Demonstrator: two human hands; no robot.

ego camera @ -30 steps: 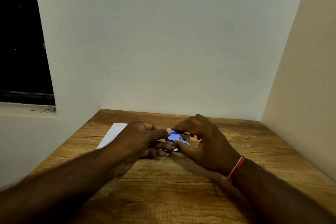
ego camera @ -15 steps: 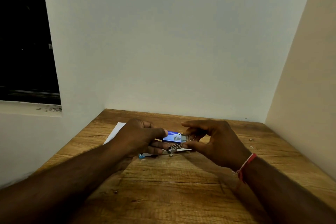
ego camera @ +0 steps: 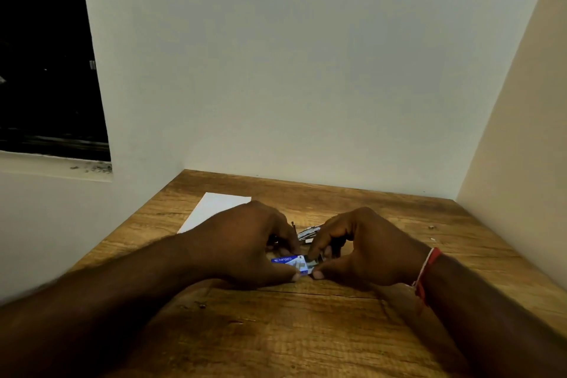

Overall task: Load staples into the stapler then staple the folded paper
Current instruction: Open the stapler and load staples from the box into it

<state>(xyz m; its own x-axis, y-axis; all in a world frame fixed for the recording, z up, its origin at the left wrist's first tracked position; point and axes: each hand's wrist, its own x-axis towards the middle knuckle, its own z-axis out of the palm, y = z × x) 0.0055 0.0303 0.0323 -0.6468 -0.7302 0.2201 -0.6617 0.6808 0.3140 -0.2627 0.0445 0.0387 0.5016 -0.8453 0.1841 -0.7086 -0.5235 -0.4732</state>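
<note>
My left hand (ego camera: 245, 242) and right hand (ego camera: 365, 250) pinched the small blue cardboard staple box (ego camera: 291, 263) together; silver metal stapler (ego camera: 308, 232) lay just behind, unloaded I judged, white folded paper (ego camera: 214, 209) unstapled on the wooden table (ego camera: 306, 331).

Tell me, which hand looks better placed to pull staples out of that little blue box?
Probably the right hand: its fingertips pinch at the open end of the blue staple box, while the left hand grips the box body, steadying it above the wooden table.
</note>
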